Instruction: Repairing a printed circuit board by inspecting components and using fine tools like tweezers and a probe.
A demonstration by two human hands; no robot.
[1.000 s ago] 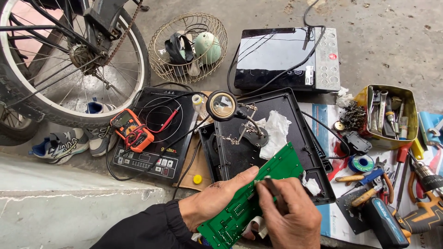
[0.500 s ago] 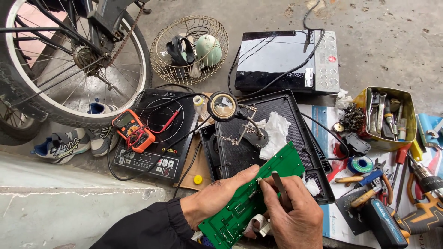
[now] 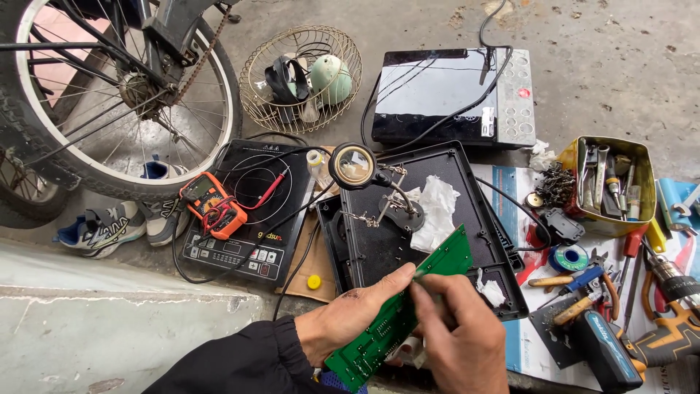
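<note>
My left hand [image 3: 350, 321] holds a long green circuit board [image 3: 408, 306] from underneath, tilted up to the right. Resting on top of the board, my right hand [image 3: 456, 335] has its fingertips pinched together near the board's middle; whether it grips a small tool or part I cannot tell. Both hands hover over the near edge of a black plastic cooker casing [image 3: 430, 226], which carries a helping-hand stand with a magnifier [image 3: 354, 166] and a crumpled white tissue [image 3: 437, 211].
An induction cooker [image 3: 255, 211] with an orange multimeter [image 3: 214, 206] lies left; a second cooker [image 3: 452, 95] lies at the back. A wire basket [image 3: 299, 76], bicycle wheel [image 3: 109, 95], shoes [image 3: 109, 226], tool tin [image 3: 605, 186], pliers, screwdrivers and a drill [image 3: 671, 306] surround them.
My right hand has slid up the board toward its middle. The board has tipped slightly, and my left hand keeps its hold.
</note>
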